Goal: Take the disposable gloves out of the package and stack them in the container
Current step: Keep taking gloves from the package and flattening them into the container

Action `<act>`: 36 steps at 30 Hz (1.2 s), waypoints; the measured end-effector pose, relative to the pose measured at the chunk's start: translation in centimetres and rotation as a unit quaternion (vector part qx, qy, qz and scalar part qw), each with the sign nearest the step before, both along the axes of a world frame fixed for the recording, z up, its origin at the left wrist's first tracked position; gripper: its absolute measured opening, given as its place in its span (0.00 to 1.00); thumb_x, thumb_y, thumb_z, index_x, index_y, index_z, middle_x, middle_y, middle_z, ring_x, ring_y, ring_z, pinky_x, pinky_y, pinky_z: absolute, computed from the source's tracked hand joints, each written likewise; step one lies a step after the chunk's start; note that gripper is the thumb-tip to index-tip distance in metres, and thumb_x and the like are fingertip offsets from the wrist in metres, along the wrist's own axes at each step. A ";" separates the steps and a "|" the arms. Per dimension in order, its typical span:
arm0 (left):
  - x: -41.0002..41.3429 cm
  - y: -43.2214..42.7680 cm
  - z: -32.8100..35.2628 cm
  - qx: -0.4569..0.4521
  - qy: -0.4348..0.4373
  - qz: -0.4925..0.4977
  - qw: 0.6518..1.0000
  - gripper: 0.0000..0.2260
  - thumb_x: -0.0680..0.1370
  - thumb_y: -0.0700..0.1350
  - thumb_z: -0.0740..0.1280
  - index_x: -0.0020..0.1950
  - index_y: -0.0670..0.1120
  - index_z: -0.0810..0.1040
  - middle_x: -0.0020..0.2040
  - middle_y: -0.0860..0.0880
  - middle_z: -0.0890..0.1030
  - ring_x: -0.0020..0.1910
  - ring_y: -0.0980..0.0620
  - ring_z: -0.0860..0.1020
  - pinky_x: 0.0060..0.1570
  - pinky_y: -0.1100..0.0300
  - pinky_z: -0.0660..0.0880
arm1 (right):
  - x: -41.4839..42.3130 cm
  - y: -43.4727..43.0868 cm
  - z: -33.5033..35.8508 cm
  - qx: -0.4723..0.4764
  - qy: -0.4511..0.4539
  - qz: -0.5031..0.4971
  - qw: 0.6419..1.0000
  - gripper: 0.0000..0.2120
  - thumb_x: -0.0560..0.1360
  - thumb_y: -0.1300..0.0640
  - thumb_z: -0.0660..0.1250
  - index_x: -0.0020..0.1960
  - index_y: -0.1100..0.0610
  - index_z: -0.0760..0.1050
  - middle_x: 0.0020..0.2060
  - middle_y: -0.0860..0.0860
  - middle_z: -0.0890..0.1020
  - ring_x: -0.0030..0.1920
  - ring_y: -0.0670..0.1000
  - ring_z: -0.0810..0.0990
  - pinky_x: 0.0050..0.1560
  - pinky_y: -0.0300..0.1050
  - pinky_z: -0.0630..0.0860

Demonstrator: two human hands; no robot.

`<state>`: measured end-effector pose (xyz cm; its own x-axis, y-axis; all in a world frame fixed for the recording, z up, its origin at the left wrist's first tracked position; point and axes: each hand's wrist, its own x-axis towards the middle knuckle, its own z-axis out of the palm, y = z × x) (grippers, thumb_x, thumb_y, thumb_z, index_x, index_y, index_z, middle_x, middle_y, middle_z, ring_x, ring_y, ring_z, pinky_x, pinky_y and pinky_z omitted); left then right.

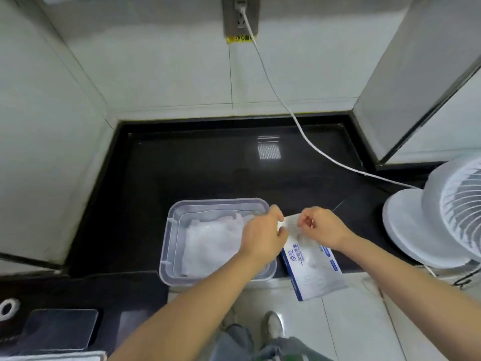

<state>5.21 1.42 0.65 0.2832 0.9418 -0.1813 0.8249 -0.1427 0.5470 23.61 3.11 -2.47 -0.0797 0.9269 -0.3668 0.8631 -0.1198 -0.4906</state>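
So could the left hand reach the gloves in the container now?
Probably yes: the left hand is over the right rim of the open container, nothing covers the gloves, though it pinches the package.

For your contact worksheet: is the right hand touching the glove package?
Touching. Head view shows the right hand pinching the top of the glove package.

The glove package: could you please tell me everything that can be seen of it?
The package is a flat white pouch with blue print and a blue edge strip, seemingly thin plastic. It lies at the front edge of the dark counter, its near end overhanging, just right of the clear container. The left hand and right hand pinch its translucent far end.
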 end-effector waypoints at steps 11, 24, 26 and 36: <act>7.3 -3.3 -4.0 -0.190 0.065 -0.050 0.978 0.29 0.75 0.43 0.71 0.70 0.41 0.60 0.67 0.41 0.64 0.61 0.40 0.75 0.54 0.53 0.72 | 1.6 -4.9 -3.5 0.020 -0.092 0.056 0.994 0.06 0.73 0.57 0.66 0.38 0.52 0.77 0.37 0.44 0.69 0.42 0.51 0.78 0.38 0.40 0.67; 6.9 -3.5 -7.0 -0.189 0.060 0.004 0.980 0.49 0.67 0.46 0.79 0.78 0.47 0.49 0.68 0.45 0.58 0.62 0.43 0.74 0.61 0.52 0.74 | 2.7 -5.5 -3.3 -0.094 0.279 -0.196 0.936 0.07 0.77 0.56 0.70 0.48 0.58 0.73 0.47 0.56 0.82 0.48 0.54 0.83 0.48 0.50 0.80; 6.9 -3.6 -7.2 -0.181 0.056 0.007 0.982 0.48 0.67 0.46 0.79 0.77 0.48 0.51 0.66 0.45 0.59 0.60 0.43 0.75 0.59 0.52 0.75 | 2.6 -5.0 -3.1 -0.067 0.234 -0.164 0.956 0.08 0.77 0.58 0.69 0.42 0.61 0.74 0.44 0.61 0.82 0.43 0.56 0.81 0.50 0.57 0.80; 7.0 -2.3 -7.4 -0.210 -0.011 0.031 0.977 0.27 0.71 0.46 0.73 0.66 0.43 0.65 0.63 0.46 0.69 0.57 0.44 0.76 0.50 0.58 0.75 | 2.2 -1.5 1.0 0.049 0.388 -0.214 0.895 0.06 0.79 0.60 0.61 0.50 0.63 0.74 0.42 0.55 0.76 0.43 0.50 0.74 0.46 0.46 0.73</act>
